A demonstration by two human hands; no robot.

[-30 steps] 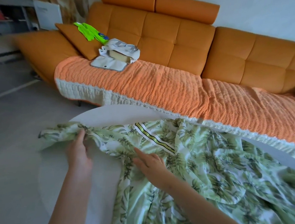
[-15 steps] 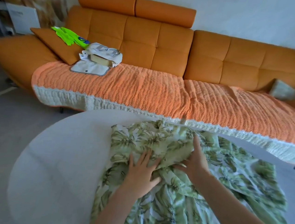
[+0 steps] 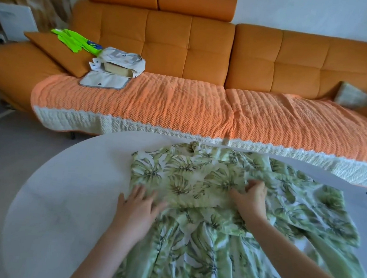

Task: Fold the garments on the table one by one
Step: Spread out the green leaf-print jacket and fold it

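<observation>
1. Left hand (image 3: 138,205) lies flat, fingers spread wide, pressing the near left edge of the folded panel, likely to pin the crease.
2. Right hand (image 3: 252,199) curls its fingers into the cloth at the panel's right end, pinching a bunch of fabric, apparently to tug it smooth.
3. The leaf-print garment (image 3: 205,207) is thin, limp, green on white, its top folded over in a band, the rest rumpled and spilling toward the camera.
4. It sprawls over the round white bench (image 3: 66,195), smooth and matte, just before the orange sofa (image 3: 186,50).
</observation>
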